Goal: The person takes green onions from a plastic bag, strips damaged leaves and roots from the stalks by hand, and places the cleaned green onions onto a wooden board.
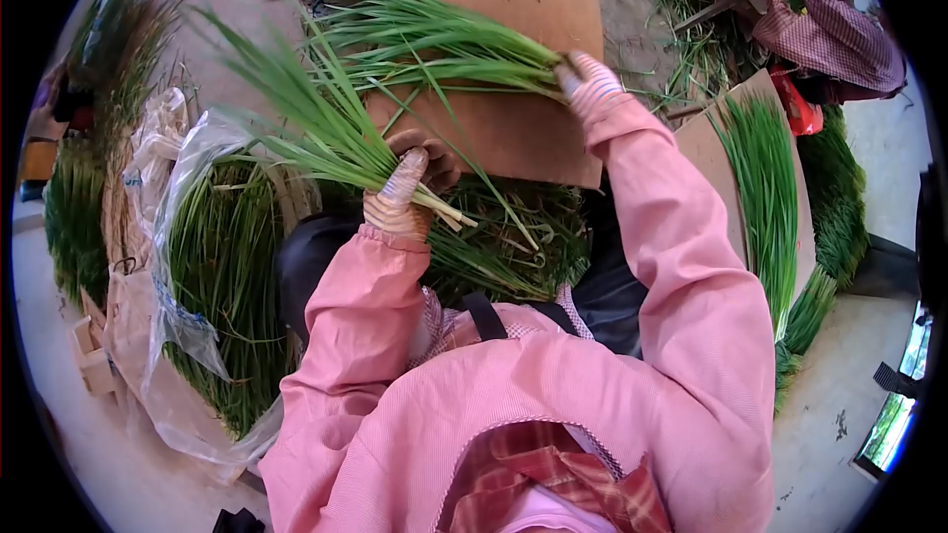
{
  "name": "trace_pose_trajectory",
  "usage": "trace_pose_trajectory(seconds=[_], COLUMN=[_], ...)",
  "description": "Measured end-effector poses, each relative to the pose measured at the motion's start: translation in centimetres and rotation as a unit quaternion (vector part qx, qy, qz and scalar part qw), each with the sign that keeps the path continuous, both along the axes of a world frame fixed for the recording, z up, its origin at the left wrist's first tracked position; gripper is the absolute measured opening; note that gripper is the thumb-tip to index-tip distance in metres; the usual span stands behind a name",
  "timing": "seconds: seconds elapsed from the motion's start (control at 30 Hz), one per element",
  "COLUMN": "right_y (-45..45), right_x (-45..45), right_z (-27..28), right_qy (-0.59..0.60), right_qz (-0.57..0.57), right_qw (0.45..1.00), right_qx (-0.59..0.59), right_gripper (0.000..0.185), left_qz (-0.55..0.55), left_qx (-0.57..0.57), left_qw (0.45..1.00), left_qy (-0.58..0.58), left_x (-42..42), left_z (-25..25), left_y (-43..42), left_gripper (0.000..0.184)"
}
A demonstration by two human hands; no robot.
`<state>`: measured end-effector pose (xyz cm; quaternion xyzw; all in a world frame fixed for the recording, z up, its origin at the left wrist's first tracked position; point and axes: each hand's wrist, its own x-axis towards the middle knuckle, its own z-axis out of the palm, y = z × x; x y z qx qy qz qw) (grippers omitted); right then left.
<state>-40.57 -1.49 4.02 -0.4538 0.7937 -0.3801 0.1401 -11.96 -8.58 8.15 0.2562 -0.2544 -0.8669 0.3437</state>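
My left hand (403, 188), in a striped glove with darkened fingers, is closed around a bunch of garlic chives (341, 138). Their leaves fan to the upper left, and the pale stem ends stick out to the lower right. My right hand (592, 84), also in a striped glove, grips the stem end of a second bunch of chives (454, 30) lying across the brown board (504, 138). One long loose stalk (469, 153) slants down from the board toward my lap. Loose chives and trimmings (494, 247) lie below the board, between my knees.
At left a clear plastic bag (193, 138) holds many chives (227, 286). To the right, a neat chive bundle (765, 188) rests on another board (716, 143), with more chives (834, 197) beyond. A co-worker's checked sleeve (829, 35) is at upper right, near a red bag (795, 99).
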Motion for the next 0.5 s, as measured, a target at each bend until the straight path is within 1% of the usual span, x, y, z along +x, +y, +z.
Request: trace_pose_trajectory(seconds=[0.03, 0.07, 0.13, 0.17, 0.2, 0.23, 0.27, 0.3, 0.33, 0.37, 0.4, 0.43, 0.47, 0.5], right_y=[-0.3, 0.2, 1.1, 1.3, 1.0, 0.9, 0.8, 0.9, 1.1, 1.2, 0.9, 1.4, 1.7, 2.1], right_x=[0.4, 0.1, 0.6, 1.3, 1.5, 0.4, -1.4, -2.9, -3.7, -3.9, -4.5, -4.2, -2.5, -0.8], right_z=[3.3, 5.8, 7.2, 7.5, 7.8, 6.2, 4.4, 3.8, 3.7, 4.5, 4.2, 3.7, 3.8, 3.9], right_qy=[-0.266, -0.409, -0.536, -0.516, -0.431, -0.24, -0.036, 0.095, 0.226, 0.234, 0.17, 0.057, -0.057, -0.014], right_qz=[-0.013, -0.034, -0.024, -0.066, -0.111, -0.082, -0.048, -0.091, -0.13, -0.172, -0.144, -0.071, 0.003, 0.028], right_qw=[0.963, 0.912, 0.839, 0.852, 0.893, 0.959, 0.982, 0.981, 0.96, 0.951, 0.973, 0.996, 0.998, 0.999], right_qx=[-0.046, -0.015, -0.094, -0.064, 0.066, 0.126, 0.179, 0.143, 0.104, 0.102, 0.055, 0.01, -0.034, 0.016], right_gripper=[0.025, 0.024, 0.026, 0.028, 0.032, 0.034, 0.036, 0.036, 0.035, 0.027, 0.019, 0.017, 0.016, 0.016], left_qz=[0.006, 0.009, 0.012, 0.003, 0.003, -0.048, -0.099, -0.103, -0.104, -0.087, -0.07, -0.071, -0.035, 0.0], left_qx=[-0.006, -0.005, 0.016, 0.009, 0.013, 0.048, 0.082, 0.096, 0.123, 0.137, 0.15, 0.153, 0.146, 0.138], left_qw=[1.0, 1.0, 0.999, 0.999, 0.999, 0.995, 0.986, 0.987, 0.983, 0.983, 0.984, 0.983, 0.988, 0.99], left_qy=[0.022, 0.024, 0.042, 0.049, 0.048, 0.074, 0.102, 0.08, 0.095, 0.083, 0.071, 0.075, 0.034, -0.009], left_x=[-0.2, -0.1, 0.2, 0.3, 0.0, -0.5, -1.0, -1.7, -2.4, -3.0, -3.4, -3.6, -3.8, -3.9], left_z=[0.1, -0.1, -1.1, -1.7, -2.4, -2.9, -3.2, -1.1, -1.4, -1.8, -2.2, -2.6, -2.8, -2.9], left_y=[-0.2, -0.3, -0.5, -0.5, -0.5, -0.6, -0.5, 0.2, 0.4, 0.6, 0.6, 0.4, 0.3, 0.3], left_gripper=[0.026, 0.026, 0.022, 0.027, 0.027, 0.03, 0.034, 0.038, 0.042, 0.041, 0.04, 0.04, 0.037, 0.035])
